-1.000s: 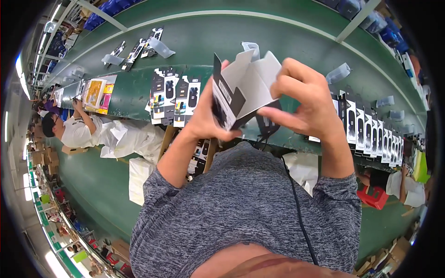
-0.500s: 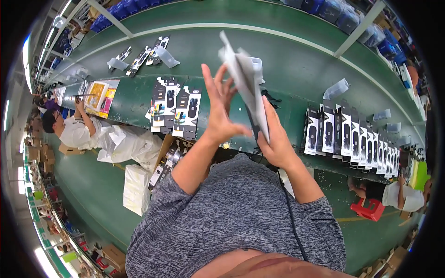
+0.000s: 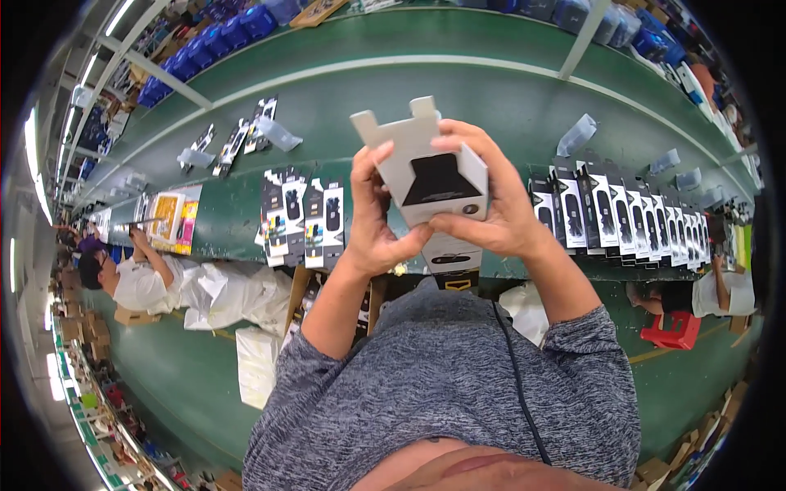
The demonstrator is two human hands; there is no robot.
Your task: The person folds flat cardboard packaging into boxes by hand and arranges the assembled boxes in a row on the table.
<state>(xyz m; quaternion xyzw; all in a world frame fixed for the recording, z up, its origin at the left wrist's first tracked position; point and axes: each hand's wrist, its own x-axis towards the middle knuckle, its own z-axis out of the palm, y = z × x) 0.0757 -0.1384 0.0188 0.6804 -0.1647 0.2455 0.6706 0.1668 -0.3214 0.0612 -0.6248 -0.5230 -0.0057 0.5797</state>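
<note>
The left hand [image 3: 372, 225] rises from a bare forearm with a grey marled sleeve at the elbow, palm turned inward, its fingers curled and its thumb pressed against the left edge of a small white cardboard retail box with a black product picture on its face [image 3: 434, 176]. The box is held up in front of the chest, above the near edge of the long green conveyor table [image 3: 491, 90], its tabbed flap standing open at the top. The right hand [image 3: 491, 204] comes in from the other side, fingers wrapped over the top right corner and thumb tucked under the lower edge, so both hands are closed on the same box, one at each side. What the box holds cannot be made out, and its back face is hidden by the palms. Left of the hands, a short row of black-and-white printed packages [image 3: 301, 214] lies flat on the table; to the right a longer row of similar packages [image 3: 630, 217] stands side by side toward the rim. Under the hands another box [image 3: 450, 258] is partly covered by the wrists. At the far left a seated person in white [image 3: 143, 282] leans over the table, cut by the fisheye edge.
</note>
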